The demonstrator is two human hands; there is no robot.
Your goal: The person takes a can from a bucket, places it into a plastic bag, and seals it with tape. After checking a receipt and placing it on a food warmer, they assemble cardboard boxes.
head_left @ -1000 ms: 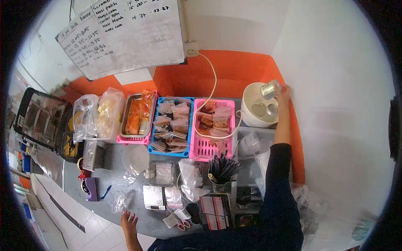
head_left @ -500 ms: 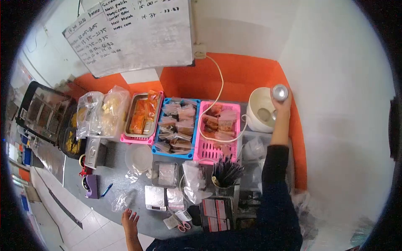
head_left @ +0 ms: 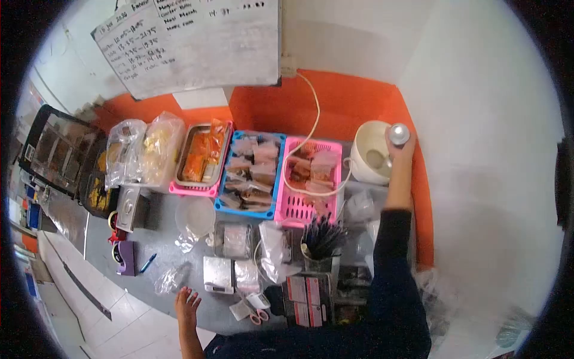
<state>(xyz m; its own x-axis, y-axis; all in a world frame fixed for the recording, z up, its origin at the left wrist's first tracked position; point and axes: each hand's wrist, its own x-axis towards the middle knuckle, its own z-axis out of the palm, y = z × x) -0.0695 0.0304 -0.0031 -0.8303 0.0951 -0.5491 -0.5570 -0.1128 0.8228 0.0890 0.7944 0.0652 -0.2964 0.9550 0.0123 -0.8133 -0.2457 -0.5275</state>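
Observation:
At the right, my right hand [head_left: 402, 149] is wrapped round a small round metal container [head_left: 399, 134], held at the rim of a cream-coloured tub [head_left: 364, 143]. Something round and greyish lies inside the tub. My left hand [head_left: 188, 301] is at the front edge of the grey table with its fingers apart and nothing in it. Just above that hand lies a crumpled clear plastic bag [head_left: 170, 279]. To its right is a white scale [head_left: 218, 275].
A blue basket [head_left: 217, 206] and a pink basket [head_left: 281, 214] hold packed bags. Pink scissors [head_left: 259, 316], a purple tape dispenser [head_left: 126, 258], a blue pen [head_left: 148, 262] and a cup of black utensils [head_left: 317, 261] stand or lie around. A white cable [head_left: 318, 110] crosses the pink basket.
The view has shifted slightly. My left hand has moved a little up and right, nearer the clear bag. My right hand still holds the metal container at the tub.

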